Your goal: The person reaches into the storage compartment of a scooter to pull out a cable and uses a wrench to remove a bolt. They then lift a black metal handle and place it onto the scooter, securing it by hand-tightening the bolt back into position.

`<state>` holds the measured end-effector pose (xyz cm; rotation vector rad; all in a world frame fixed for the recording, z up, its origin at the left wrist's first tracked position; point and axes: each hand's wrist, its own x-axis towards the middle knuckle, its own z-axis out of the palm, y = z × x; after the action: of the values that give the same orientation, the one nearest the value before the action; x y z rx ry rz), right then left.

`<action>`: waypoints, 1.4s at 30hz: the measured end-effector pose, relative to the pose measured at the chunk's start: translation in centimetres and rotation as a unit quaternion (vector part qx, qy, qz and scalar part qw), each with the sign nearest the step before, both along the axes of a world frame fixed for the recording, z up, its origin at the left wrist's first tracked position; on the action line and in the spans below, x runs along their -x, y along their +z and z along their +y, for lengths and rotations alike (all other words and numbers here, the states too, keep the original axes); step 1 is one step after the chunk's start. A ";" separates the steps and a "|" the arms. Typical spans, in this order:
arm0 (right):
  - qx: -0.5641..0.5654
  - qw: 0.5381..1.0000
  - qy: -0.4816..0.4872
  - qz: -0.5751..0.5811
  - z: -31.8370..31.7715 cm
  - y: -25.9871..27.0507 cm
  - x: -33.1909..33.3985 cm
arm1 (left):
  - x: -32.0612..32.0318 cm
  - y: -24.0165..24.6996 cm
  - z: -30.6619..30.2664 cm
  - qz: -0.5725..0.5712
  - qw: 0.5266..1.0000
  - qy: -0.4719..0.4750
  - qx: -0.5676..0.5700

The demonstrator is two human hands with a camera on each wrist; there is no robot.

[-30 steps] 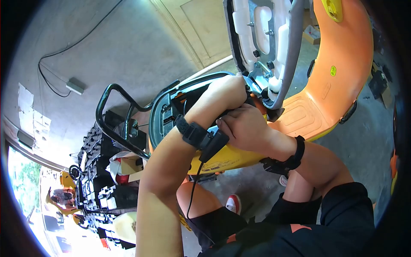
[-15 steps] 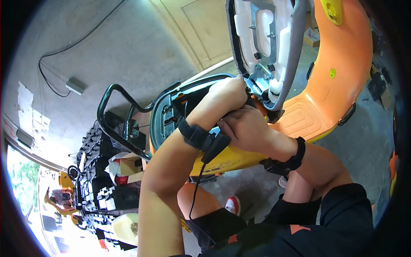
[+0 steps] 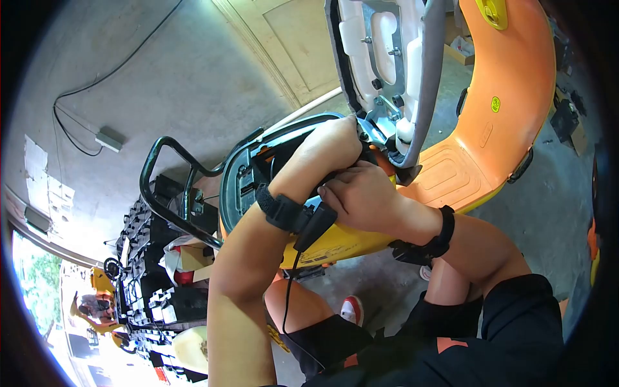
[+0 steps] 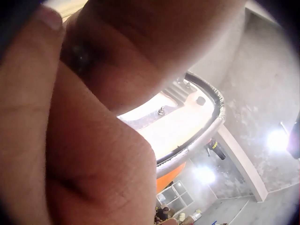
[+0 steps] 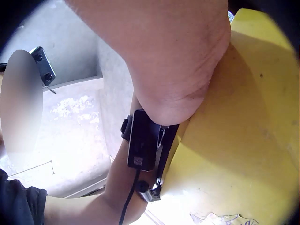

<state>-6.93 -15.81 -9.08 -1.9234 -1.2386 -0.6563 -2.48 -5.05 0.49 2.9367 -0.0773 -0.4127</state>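
Note:
The left hand (image 3: 332,145) reaches over the open under-seat compartment (image 3: 242,187) of a yellow and orange scooter (image 3: 322,248), its knuckles near the seat hinge (image 3: 387,109). Close beside it, the right hand (image 3: 364,197) lies over the near rim with its fingers bent inward. Both sets of fingertips point into the same spot, hidden in the head view behind the hands; I cannot tell what they hold. Skin fills much of the left wrist view, around a small dark gap. In the right wrist view the heel of the hand rests close to the yellow side panel (image 5: 243,117).
The raised seat (image 3: 432,84) stands upright beyond the hands, its white underside facing them. A black grab rail (image 3: 148,174) curves out at the scooter's rear. Rows of black batteries (image 3: 138,232) and an opened cardboard box (image 3: 193,258) lie at the left. An orange footboard (image 3: 445,171) extends to the right.
The head view has shifted slightly, so the scooter and seat appear a little farther left. Both hands keep nearly the same place at the compartment's rim.

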 end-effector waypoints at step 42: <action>-0.025 0.997 -0.066 -0.009 1.0 -0.7 0.3 | -0.7 -0.3 3.2 -0.117 0.985 -0.127 0.013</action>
<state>-7.20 -14.81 -9.81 -1.9737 -1.1029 -0.7657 -1.76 -1.88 0.24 2.9429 -0.4886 -0.0942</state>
